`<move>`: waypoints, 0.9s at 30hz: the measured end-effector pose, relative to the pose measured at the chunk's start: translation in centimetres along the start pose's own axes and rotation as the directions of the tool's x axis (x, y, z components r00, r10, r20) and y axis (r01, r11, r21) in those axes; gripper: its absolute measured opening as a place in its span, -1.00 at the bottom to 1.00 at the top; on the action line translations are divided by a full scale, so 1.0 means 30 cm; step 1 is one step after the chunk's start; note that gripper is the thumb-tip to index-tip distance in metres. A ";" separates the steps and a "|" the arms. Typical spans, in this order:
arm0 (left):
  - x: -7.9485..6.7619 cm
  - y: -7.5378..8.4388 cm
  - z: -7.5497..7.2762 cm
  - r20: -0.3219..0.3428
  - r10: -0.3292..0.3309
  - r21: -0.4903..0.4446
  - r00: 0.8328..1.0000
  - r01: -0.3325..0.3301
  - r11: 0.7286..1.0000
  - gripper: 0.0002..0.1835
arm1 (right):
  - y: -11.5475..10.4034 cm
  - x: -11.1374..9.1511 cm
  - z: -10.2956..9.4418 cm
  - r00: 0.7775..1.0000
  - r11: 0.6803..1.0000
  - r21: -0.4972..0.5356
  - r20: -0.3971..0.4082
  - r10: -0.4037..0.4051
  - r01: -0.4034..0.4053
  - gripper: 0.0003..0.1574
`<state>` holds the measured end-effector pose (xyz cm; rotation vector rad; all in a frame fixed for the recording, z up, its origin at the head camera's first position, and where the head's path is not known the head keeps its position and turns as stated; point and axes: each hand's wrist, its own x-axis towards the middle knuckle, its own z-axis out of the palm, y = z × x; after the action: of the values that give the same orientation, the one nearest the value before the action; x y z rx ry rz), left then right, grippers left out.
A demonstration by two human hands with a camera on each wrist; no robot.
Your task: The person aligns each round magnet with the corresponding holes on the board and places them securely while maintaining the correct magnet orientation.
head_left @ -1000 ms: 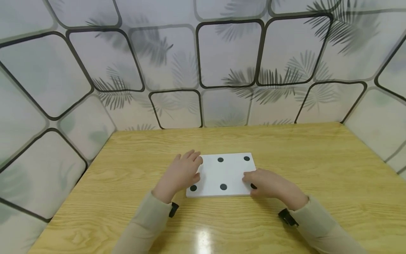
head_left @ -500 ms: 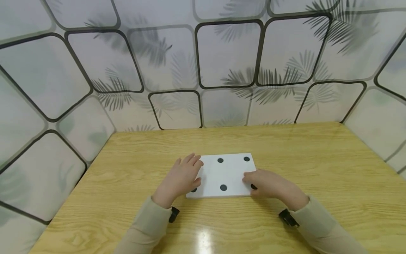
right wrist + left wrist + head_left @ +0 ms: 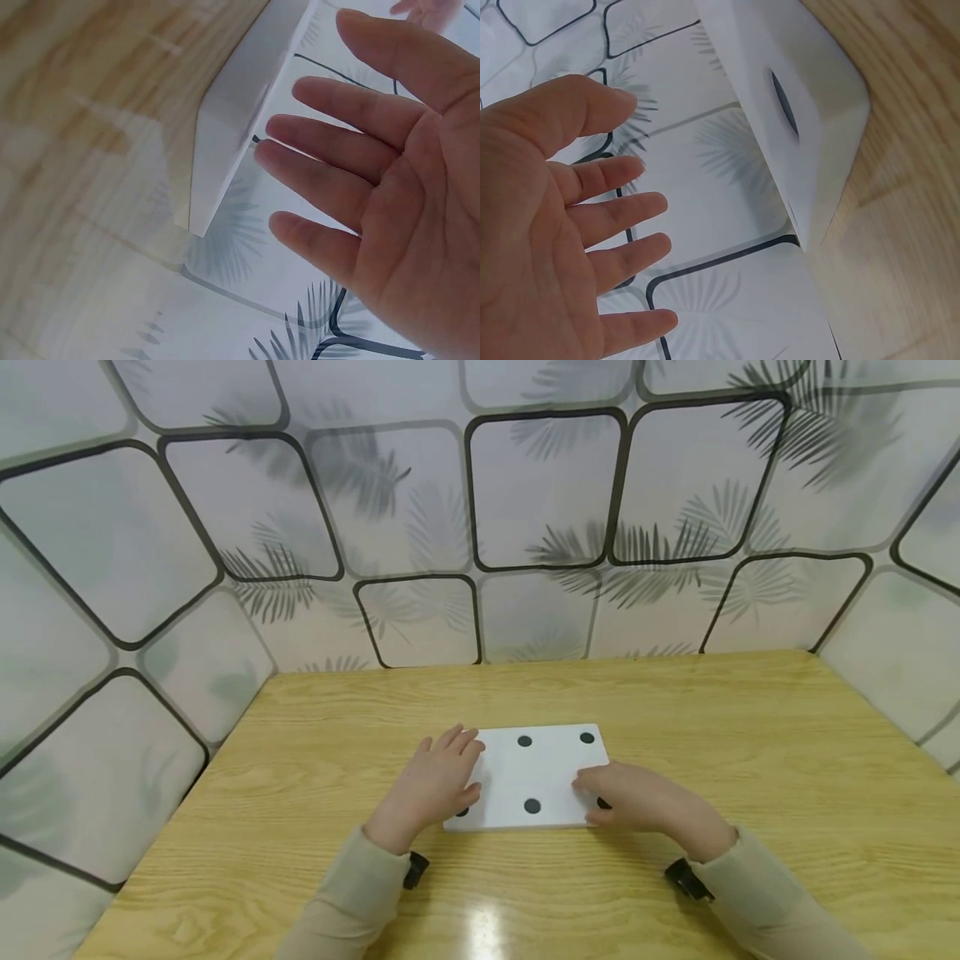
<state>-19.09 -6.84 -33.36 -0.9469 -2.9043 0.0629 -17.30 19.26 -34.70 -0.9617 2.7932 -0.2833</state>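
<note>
A flat white rectangular block (image 3: 543,777) with black round dots lies on the table in the head view. Over its left end is my left hand (image 3: 431,777), which covers part of the near-left dot. My right hand (image 3: 648,797) is over the opposite end and hides part of the near-right dot. In the left wrist view, the left hand (image 3: 562,225) has its fingers extended, apart from the block (image 3: 780,112). The right wrist view shows the right hand (image 3: 397,165) with loosely extended fingers beside the block's edge (image 3: 232,135); contact there cannot be told.
The wooden table (image 3: 345,710) surrounds the block on every side. Behind it and at both sides rise pale panels (image 3: 540,485) with dark outlines and leaf prints. Each wrist wears a small black device (image 3: 415,870) below the sleeve cuff.
My left hand has come slightly nearer and to the right, covering more of the near-left dot. The right hand stays nearly in place, and the block lies where it was.
</note>
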 end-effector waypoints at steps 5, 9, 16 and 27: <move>0.003 -0.003 0.003 -0.025 -0.011 0.008 1.000 0.012 1.000 -0.50 | 0.000 0.002 -0.003 0.998 1.000 -0.013 -0.068 -0.012 0.011 -0.43; 0.006 -0.006 0.006 -0.060 -0.020 0.022 0.998 0.021 1.000 -0.48 | -0.004 0.013 -0.011 0.986 0.998 -0.053 -0.159 -0.040 0.032 -0.34; 0.009 -0.003 -0.003 -0.102 -0.054 -0.008 0.993 0.053 0.999 -0.47 | -0.018 0.044 -0.044 0.972 0.997 -0.062 -0.235 0.026 -0.042 -0.24; 0.050 0.010 -0.018 -0.144 -0.093 -0.015 0.985 0.092 0.996 -0.46 | -0.047 0.080 -0.109 0.954 0.995 -0.079 -0.298 0.041 -0.068 -0.24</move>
<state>-20.07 -5.71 -32.76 -0.7819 -2.8119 -0.0230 -19.06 17.07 -31.46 -0.9267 3.1232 -0.3232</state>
